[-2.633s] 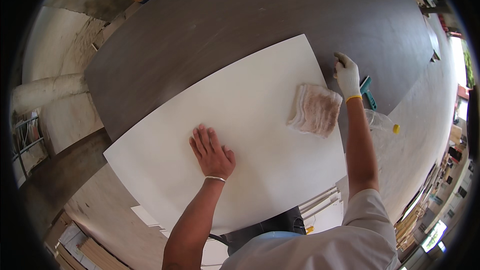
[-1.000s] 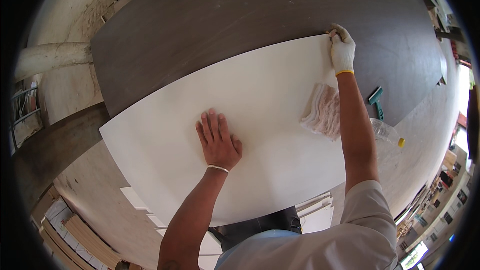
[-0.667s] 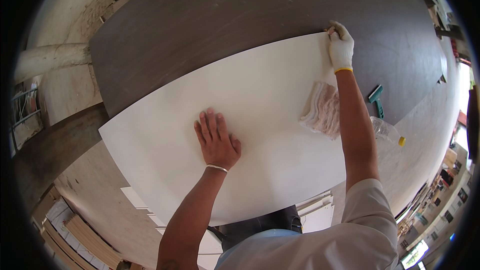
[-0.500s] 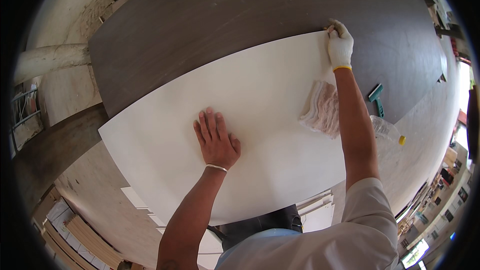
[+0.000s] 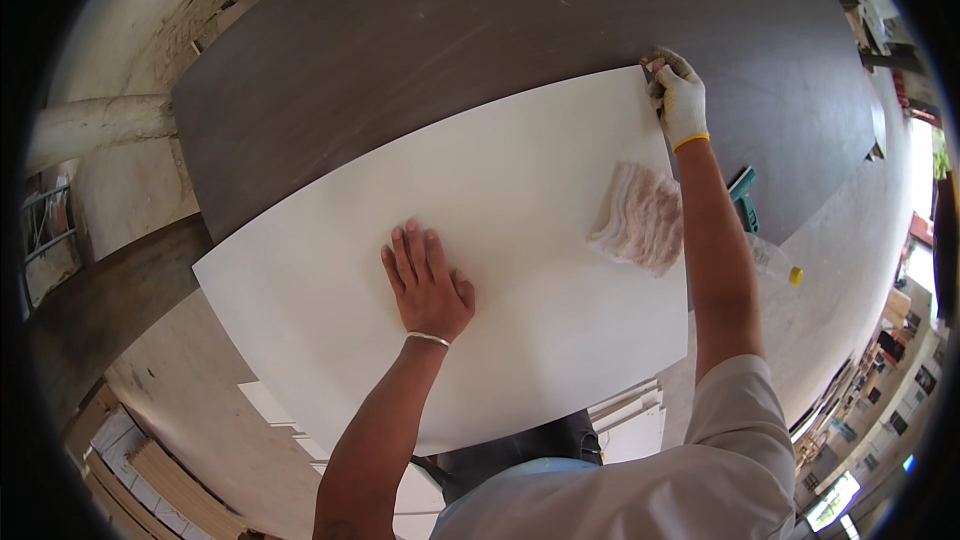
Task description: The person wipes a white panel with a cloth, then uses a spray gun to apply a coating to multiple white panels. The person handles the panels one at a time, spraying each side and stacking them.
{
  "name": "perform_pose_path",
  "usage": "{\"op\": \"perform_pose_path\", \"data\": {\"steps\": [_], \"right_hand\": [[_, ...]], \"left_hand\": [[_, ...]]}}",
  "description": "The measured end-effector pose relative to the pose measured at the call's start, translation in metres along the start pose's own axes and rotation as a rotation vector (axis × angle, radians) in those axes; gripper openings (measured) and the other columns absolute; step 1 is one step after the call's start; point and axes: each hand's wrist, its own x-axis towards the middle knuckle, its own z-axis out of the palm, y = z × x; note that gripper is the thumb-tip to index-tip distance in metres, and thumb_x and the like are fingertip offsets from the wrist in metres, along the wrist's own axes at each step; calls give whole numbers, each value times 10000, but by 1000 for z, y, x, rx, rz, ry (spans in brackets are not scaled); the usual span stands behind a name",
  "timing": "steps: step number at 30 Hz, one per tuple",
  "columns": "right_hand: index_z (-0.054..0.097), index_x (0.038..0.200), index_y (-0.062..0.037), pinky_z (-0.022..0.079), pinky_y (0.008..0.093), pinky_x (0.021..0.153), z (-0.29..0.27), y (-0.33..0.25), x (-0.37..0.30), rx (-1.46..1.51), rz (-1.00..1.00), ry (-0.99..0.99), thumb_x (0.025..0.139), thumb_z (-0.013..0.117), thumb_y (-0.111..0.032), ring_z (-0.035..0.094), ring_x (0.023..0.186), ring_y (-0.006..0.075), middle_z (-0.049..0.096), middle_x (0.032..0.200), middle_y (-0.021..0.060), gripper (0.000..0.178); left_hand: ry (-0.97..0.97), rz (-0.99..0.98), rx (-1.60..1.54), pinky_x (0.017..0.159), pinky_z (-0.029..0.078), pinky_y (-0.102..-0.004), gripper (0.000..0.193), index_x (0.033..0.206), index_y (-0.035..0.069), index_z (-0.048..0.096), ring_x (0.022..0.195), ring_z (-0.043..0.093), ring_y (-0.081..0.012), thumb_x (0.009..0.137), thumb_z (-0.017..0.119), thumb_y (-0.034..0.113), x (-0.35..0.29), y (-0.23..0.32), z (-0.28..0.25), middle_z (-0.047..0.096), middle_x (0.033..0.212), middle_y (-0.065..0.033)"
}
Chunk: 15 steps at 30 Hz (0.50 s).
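Observation:
A large white board (image 5: 480, 200) lies flat across a wider dark brown sheet (image 5: 380, 60). My bare left hand (image 5: 430, 285) rests palm down near the board's middle, its fingers stretched out, a light bracelet on the wrist. At the far right corner of the board is my right hand (image 5: 680, 95) in a white knitted glove with a yellow cuff. Its fingers are bent together in a pinch at the edge; what they hold is too small to make out. On the board beside my right forearm sits a folded pinkish-white cloth (image 5: 645, 220).
Right of my right forearm, a green-handled scraper (image 5: 743, 195) lies on the dark sheet, partly hidden by the arm. Near it is a clear plastic bottle (image 5: 775, 260) with a yellow cap. Stacked boards (image 5: 175, 475) stand on the floor at lower left.
My gloved right hand has turned and shifted slightly at the corner, its fingers now curled past the board's edge. My left hand stays flat on the board. The whole view has shifted a little.

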Motion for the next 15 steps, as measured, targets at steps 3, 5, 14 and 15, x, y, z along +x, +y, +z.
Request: {"op": "perform_pose_path", "data": {"steps": [3,5,14,15], "right_hand": [[689,1222,-13,408,219,469,3,5,0,-128,-61,9,997,565,-28,536,584,65,689,975,19,258],[701,1210,-17,409,209,478,5,8,-1,-134,-110,-1,1001,572,-38,531,591,49,701,988,15,247],[708,1223,-14,474,199,651,11,14,8,-349,-258,41,1004,587,-56,574,751,47,708,976,25,254],[713,1204,-5,488,215,706,12,14,8,-380,-306,18,997,575,-38,606,808,71,702,973,23,251]], "left_hand": [[8,5,1,1244,117,-653,756,1519,-79,302,1548,118,-493,848,551,167,0,-1,1,195,1657,-282],[16,13,0,1243,118,-655,759,1520,-78,299,1547,120,-495,847,550,166,0,-2,2,194,1656,-282],[13,19,11,1238,127,-662,774,1531,-74,281,1544,128,-497,845,549,163,0,-1,1,192,1657,-283],[16,20,5,1239,127,-662,774,1531,-75,282,1545,128,-496,845,549,163,0,-1,1,193,1657,-282]]}}
